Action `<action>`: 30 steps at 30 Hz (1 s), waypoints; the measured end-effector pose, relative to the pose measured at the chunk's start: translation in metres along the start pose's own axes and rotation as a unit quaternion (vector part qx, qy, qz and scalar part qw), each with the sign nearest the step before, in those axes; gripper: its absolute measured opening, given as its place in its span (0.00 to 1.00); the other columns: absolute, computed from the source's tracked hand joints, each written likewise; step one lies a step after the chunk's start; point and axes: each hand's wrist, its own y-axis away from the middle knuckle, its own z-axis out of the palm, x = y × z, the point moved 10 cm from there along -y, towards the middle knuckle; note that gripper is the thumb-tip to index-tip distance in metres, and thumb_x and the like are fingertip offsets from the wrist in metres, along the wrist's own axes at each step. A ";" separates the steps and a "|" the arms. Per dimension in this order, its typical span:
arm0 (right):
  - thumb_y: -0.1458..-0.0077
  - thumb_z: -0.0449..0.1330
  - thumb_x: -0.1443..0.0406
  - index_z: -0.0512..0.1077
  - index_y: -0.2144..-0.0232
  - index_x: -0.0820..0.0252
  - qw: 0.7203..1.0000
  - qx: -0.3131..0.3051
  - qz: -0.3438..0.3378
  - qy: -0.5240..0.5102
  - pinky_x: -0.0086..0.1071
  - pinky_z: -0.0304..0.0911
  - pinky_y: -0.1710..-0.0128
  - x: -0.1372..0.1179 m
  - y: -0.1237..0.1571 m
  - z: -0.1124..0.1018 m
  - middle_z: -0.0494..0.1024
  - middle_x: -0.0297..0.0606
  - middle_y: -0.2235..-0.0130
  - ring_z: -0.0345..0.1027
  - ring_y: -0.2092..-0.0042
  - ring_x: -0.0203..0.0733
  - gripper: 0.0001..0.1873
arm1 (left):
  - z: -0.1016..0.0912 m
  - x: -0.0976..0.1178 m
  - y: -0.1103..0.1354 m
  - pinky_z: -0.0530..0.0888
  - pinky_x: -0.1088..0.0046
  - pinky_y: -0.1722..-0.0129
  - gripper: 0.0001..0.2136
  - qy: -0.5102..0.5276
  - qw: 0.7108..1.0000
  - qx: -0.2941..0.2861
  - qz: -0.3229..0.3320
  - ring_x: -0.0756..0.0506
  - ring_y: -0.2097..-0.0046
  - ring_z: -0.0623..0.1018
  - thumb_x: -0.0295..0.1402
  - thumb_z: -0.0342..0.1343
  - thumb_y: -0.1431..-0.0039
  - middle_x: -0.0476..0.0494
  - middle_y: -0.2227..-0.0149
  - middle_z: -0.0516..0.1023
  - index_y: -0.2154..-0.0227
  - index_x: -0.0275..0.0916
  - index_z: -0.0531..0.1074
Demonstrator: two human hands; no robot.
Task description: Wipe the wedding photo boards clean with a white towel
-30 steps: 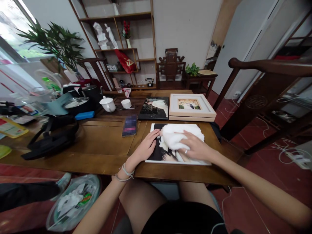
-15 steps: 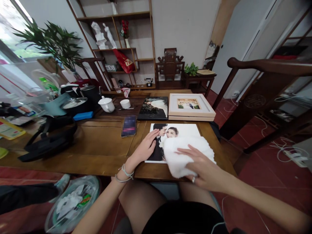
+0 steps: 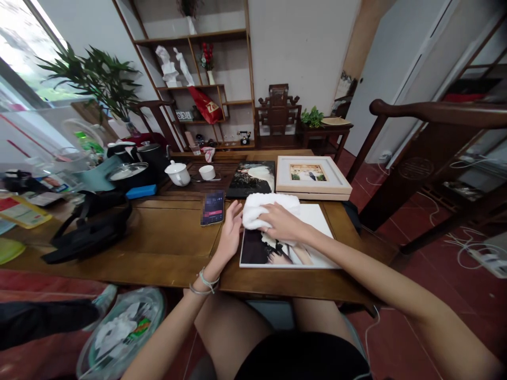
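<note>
A flat wedding photo print with white edges lies near the table's front edge. My right hand holds a bunched white towel against its upper left part, which hides the couple's heads. Part of a dark suit and white flowers show below the towel. My left hand, fingers stretched out, is at the left edge of the print, next to the towel; whether it touches either one is unclear. A smartphone with a lit screen lies just left of that hand.
Behind the print lie a dark photo panel and a pale framed picture. A white lidded cup, a small white cup, a blue block and a black strapped bag are leftward. A waste bin stands below.
My right hand has moved the towel from the print's lower right to its upper left, bunching it. My left hand has come off the print's face to its left edge.
</note>
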 end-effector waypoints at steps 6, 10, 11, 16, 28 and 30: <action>0.50 0.57 0.68 0.75 0.61 0.61 0.990 -0.062 -0.123 -0.014 0.56 0.38 0.39 -0.072 0.045 0.015 0.66 0.50 0.42 0.49 0.37 0.53 0.13 | -0.017 -0.019 -0.001 0.68 0.60 0.45 0.23 0.121 0.986 0.071 -0.091 0.42 0.41 0.69 0.46 0.38 0.35 0.38 0.36 0.56 0.40 0.47 0.48; 0.53 0.60 0.66 0.76 0.64 0.58 0.982 -0.091 -0.159 -0.035 0.54 0.32 0.36 -0.094 0.089 0.016 0.60 0.44 0.38 0.44 0.35 0.51 0.11 | -0.014 -0.021 0.003 0.75 0.57 0.56 0.25 0.169 0.973 0.062 -0.144 0.36 0.40 0.66 0.53 0.37 0.38 0.39 0.34 0.51 0.40 0.53 0.47; 0.54 0.60 0.65 0.77 0.65 0.57 0.984 -0.093 -0.153 -0.028 0.55 0.31 0.36 -0.093 0.096 0.015 0.59 0.44 0.38 0.43 0.35 0.52 0.11 | -0.013 -0.020 0.003 0.76 0.57 0.57 0.25 0.172 0.971 0.061 -0.152 0.35 0.40 0.66 0.54 0.37 0.38 0.39 0.34 0.50 0.41 0.54 0.47; 0.56 0.61 0.68 0.76 0.72 0.58 0.995 -0.042 -0.067 0.059 0.68 0.25 0.41 -0.075 0.110 0.013 0.55 0.47 0.36 0.38 0.35 0.64 0.05 | -0.010 -0.017 0.011 0.75 0.55 0.55 0.24 0.242 0.942 0.067 -0.221 0.35 0.48 0.75 0.49 0.41 0.38 0.32 0.35 0.51 0.42 0.48 0.49; 0.47 0.51 0.70 0.65 0.46 0.51 0.993 0.111 0.018 0.039 0.50 0.48 0.37 -0.058 0.130 -0.020 0.62 0.36 0.39 0.45 0.35 0.49 0.26 | -0.006 0.025 0.039 0.76 0.61 0.53 0.23 0.318 0.911 0.021 -0.263 0.42 0.59 0.80 0.41 0.41 0.36 0.31 0.53 0.74 0.44 0.31 0.59; 0.49 0.54 0.68 0.69 0.51 0.50 0.996 0.087 -0.003 0.028 0.51 0.48 0.37 -0.059 0.131 -0.022 0.59 0.35 0.37 0.43 0.34 0.51 0.22 | -0.007 0.029 0.041 0.76 0.60 0.53 0.23 0.310 0.915 0.022 -0.258 0.41 0.59 0.80 0.41 0.42 0.37 0.31 0.53 0.74 0.45 0.31 0.61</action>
